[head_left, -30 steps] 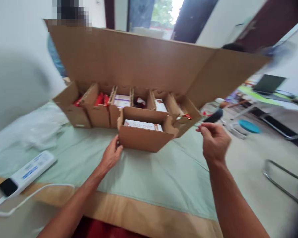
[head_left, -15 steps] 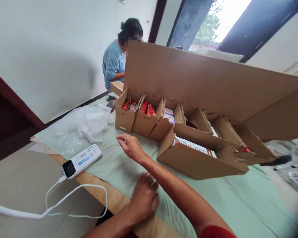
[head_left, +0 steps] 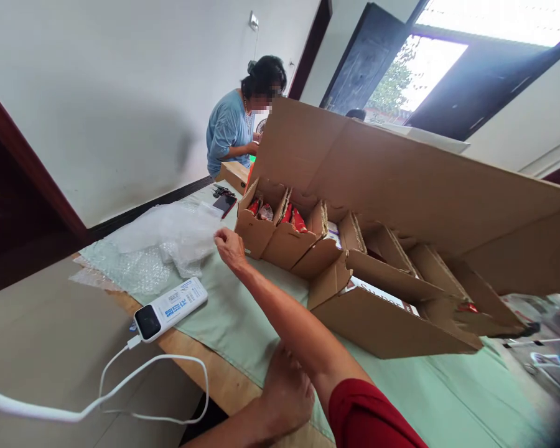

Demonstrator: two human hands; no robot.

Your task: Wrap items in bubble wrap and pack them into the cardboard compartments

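My right hand (head_left: 230, 249) reaches across the table with its fingers closed. They meet at the right edge of a crumpled sheet of bubble wrap (head_left: 144, 239); whether they pinch it is hidden. Under my right forearm, my left hand (head_left: 288, 392) rests low over the table's front edge, blurred and partly covered. To the right of my right hand stands a long cardboard box (head_left: 280, 246) split into compartments, with red packets (head_left: 298, 221) in the left ones. A smaller open cardboard tray (head_left: 382, 330) in front holds a white printed box (head_left: 378, 295).
A white power bank (head_left: 177, 309) with a plugged-in white cable (head_left: 135, 367) lies by the front edge. Behind the box rises a tall cardboard flap (head_left: 401, 180). A person in a light blue top (head_left: 228, 127) works beyond, near a small carton (head_left: 234, 175).
My right hand has moved away from me to the bubble wrap's edge. My left hand has slid right and curled beneath my right forearm. The view has tilted up slightly.
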